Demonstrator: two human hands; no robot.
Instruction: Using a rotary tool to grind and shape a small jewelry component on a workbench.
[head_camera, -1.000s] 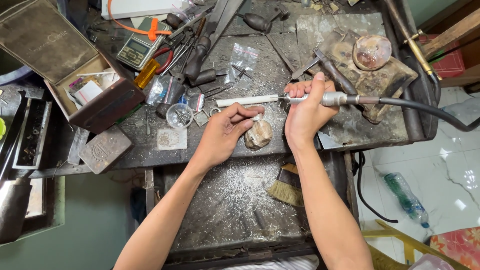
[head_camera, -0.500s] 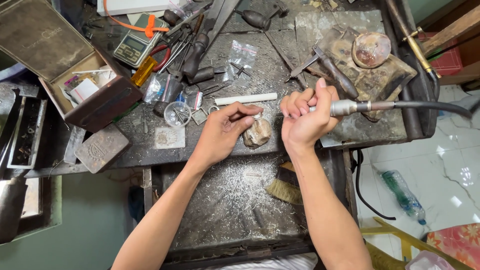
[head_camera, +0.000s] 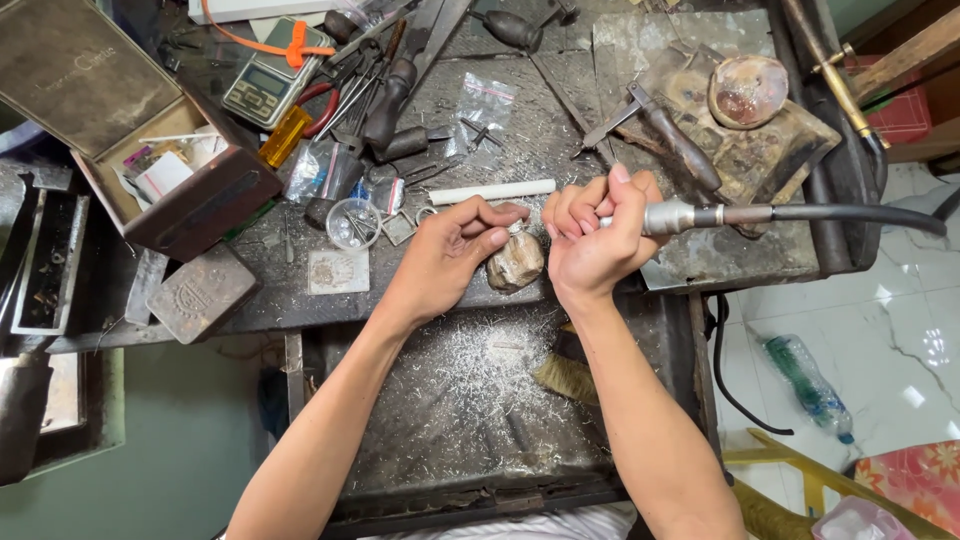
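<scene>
My right hand (head_camera: 592, 236) grips a metal rotary handpiece (head_camera: 672, 216) whose black flexible shaft (head_camera: 850, 214) runs off to the right. My left hand (head_camera: 450, 255) pinches a small pale workpiece (head_camera: 516, 228) against a worn wooden bench peg (head_camera: 516, 262) at the bench's front edge. The handpiece tip is hidden behind my right fingers, close to the workpiece. A white stick (head_camera: 492, 191) lies on the bench just behind both hands.
An open brown box (head_camera: 150, 150), a small digital scale (head_camera: 264, 84), pliers and hand tools (head_camera: 385, 95) crowd the bench's far left. A shell-like dish (head_camera: 748, 92) sits far right. Below is a tray (head_camera: 450, 400) of metal filings with a brush (head_camera: 566, 378). A plastic bottle (head_camera: 808, 385) lies on the floor.
My right hand has drawn the handpiece down from the white stick toward the bench peg. The two hands have closed in on the small workpiece.
</scene>
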